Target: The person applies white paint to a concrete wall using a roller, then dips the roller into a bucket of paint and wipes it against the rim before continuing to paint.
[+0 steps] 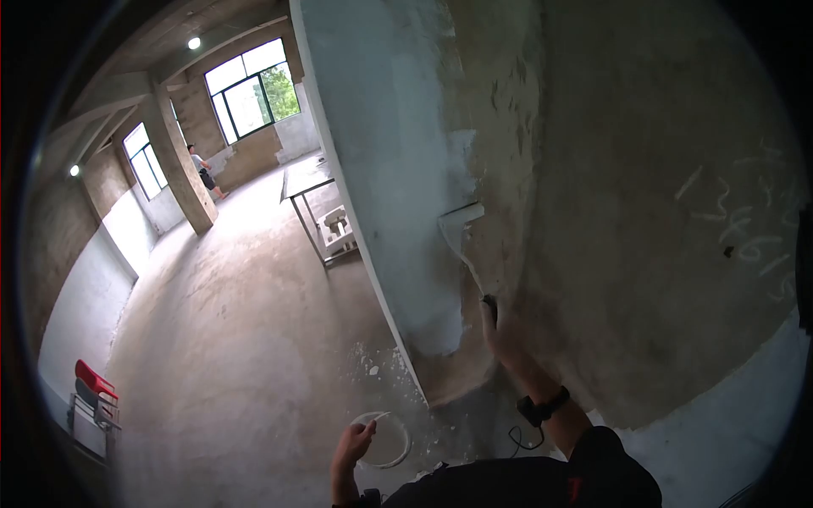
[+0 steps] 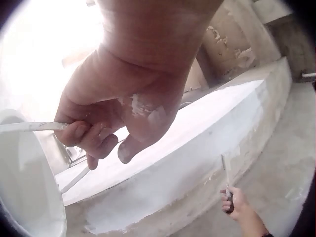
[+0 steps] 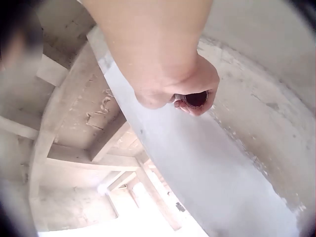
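Observation:
My right hand grips the dark handle of a paint roller. Its thin bent frame runs up from the fist to a white roller head, which lies against the wall where a pale coat meets bare brown plaster. Down at the lower middle of the head view, my left hand holds up a white bucket by its handle, fingers curled round it. White smears mark this palm. From the head view the bucket shows as a round rim; what is inside it is hidden.
The pale-coated wall ends at a white edge on its left. Beyond stand a table, a red chair and a distant person by a pillar. White splatters spot the floor near the wall's base.

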